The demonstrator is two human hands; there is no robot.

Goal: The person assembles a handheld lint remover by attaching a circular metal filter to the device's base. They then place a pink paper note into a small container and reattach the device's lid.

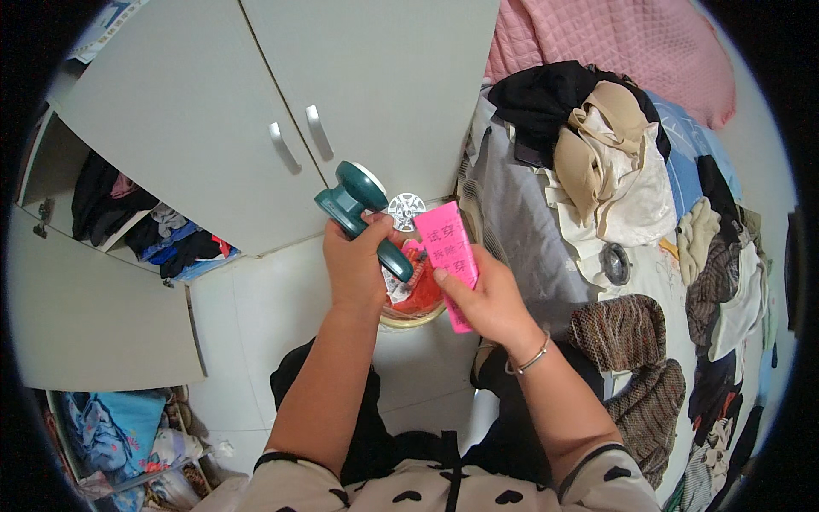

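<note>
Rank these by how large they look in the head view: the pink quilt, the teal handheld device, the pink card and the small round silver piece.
1. Pink quilt, though fisheye bending at the rim makes its extent unsure.
2. Teal handheld device in the left hand.
3. Pink card in the right hand, close to the device in size.
4. Round silver piece.

Teal handheld device [363, 213] held tilted, pink printed card [448, 256] upright beside it

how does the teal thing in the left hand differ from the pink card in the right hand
The teal handheld device is bulky and rounded with a handle; the pink card is flat and thin. The left hand wraps the device's handle; the right hand pinches the card's lower edge. Both are held above a small basket.
</note>
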